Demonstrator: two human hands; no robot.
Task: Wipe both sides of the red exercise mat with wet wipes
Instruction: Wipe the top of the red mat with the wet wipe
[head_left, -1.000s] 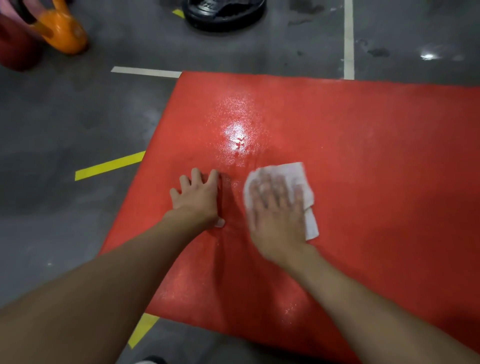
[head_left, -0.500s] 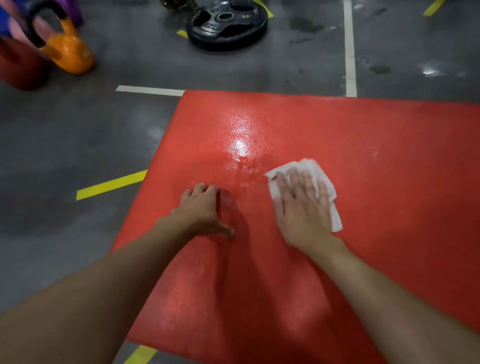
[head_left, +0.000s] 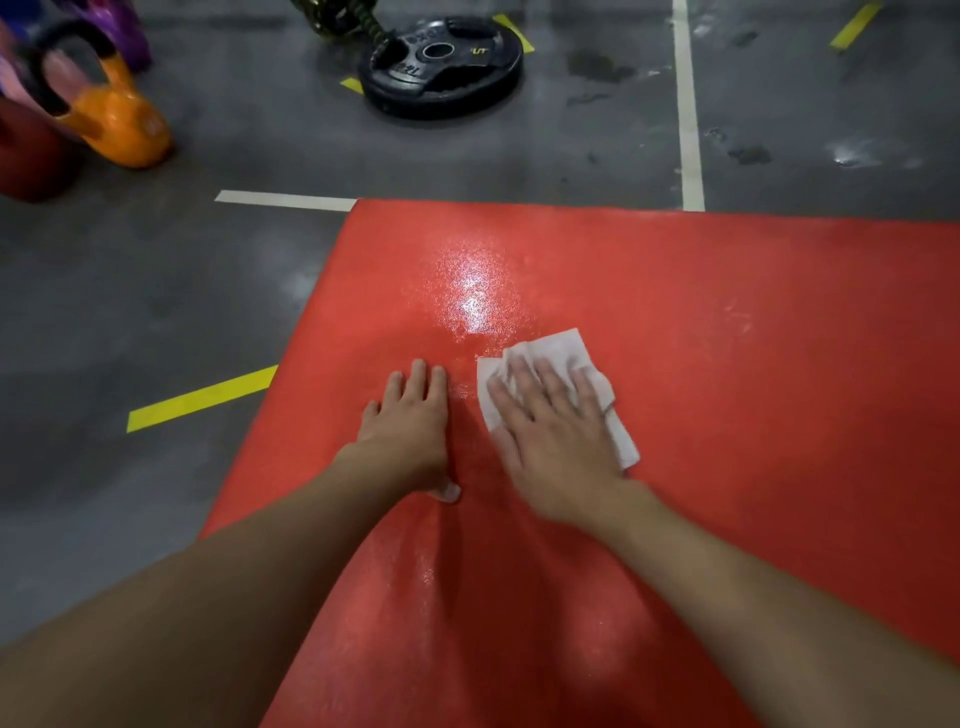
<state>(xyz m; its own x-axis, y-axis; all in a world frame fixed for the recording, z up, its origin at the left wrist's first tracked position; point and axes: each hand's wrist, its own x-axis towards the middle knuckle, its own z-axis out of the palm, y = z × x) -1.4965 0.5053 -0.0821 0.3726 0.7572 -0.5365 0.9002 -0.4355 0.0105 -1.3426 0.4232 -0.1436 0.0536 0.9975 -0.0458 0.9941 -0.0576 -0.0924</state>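
A grey gym floor (head_left: 156, 312) marked with white and yellow tape carries the red exercise mat (head_left: 753, 374), spread flat and glistening wet near its far left corner; a black weight plate (head_left: 441, 67) lies beyond the mat; an orange kettlebell (head_left: 119, 124) stands at far left; the left hand (head_left: 410, 431) rests flat on the mat, grip slack, fingers straight, holding nothing; the right hand (head_left: 556, 447), fingers spread, presses a white wet wipe (head_left: 556, 348) against the mat just beside it.

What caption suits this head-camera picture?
Right hand presses a wet wipe flat on the red mat while the left hand rests beside it.
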